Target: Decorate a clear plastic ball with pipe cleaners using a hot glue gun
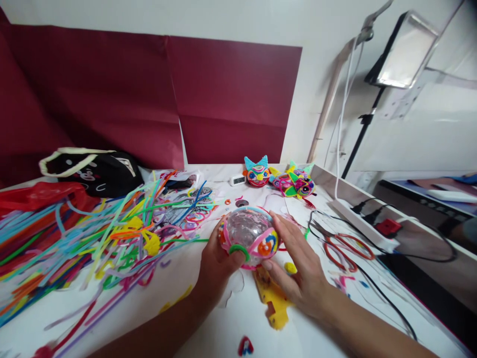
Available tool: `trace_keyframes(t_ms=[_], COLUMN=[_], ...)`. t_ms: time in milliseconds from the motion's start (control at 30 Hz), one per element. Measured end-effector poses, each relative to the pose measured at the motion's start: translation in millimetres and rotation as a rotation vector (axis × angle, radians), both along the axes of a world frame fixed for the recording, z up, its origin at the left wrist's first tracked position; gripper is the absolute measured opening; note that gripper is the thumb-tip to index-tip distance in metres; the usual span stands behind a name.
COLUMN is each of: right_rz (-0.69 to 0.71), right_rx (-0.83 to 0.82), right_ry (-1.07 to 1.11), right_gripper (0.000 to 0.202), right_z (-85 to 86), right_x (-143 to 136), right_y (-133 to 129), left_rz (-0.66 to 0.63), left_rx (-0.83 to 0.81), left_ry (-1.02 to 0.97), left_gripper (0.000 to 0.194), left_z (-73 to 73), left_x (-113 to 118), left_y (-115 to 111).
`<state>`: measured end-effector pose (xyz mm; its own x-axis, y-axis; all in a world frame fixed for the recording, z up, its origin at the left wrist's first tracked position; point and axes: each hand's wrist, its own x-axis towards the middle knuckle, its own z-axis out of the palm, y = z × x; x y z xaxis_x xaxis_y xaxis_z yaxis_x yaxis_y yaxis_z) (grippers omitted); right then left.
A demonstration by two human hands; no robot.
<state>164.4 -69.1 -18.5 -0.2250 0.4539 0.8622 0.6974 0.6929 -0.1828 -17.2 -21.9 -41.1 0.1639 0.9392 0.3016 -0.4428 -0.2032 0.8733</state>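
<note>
Between my two hands sits a clear round plastic ball (248, 228) with pink, green, orange and blue fuzzy strips on its surface. My left hand (219, 261) is wrapped round its left side, the thumb lying on a green ring at the lower front. On the other side, my right hand (301, 268) has its fingers along the ball's right edge and its thumb near the bottom. Beneath the ball lies a yellow torn-edged piece (278, 308). A small red and blue curled piece (245, 345) rests nearer to me.
Many coloured pipe cleaners (122, 233) spread over the left of the table. Two decorated balls (257, 174) and a small white digital display (237, 180) stand at the back. Red-handled scissors (345, 253), black cables and a power strip (368, 223) lie on the right. A black bag (104, 174) is back left.
</note>
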Motion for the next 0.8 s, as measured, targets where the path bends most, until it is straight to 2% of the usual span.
trace_keyframes(t_ms=[267,567,800], right_rz=[0.006,0.011,0.0], right_rx=[-0.02,-0.017,0.014], right_ry=[0.007,0.012,0.016], right_gripper=[0.071,0.071,0.062], right_z=[-0.6,5.2,13.6], right_x=[3.2,7.8,12.8], right_y=[-0.9,-1.0,-1.0], left_rz=[-0.044,-0.031,-0.004], left_rx=[0.062,0.021,-0.042], left_ry=[0.014,0.003,0.004], left_gripper=[0.081,0.082,0.081], left_z=[-0.5,6.1,9.7], left_x=[-2.7,-1.6,0.0], left_y=[2.6,2.2,2.4])
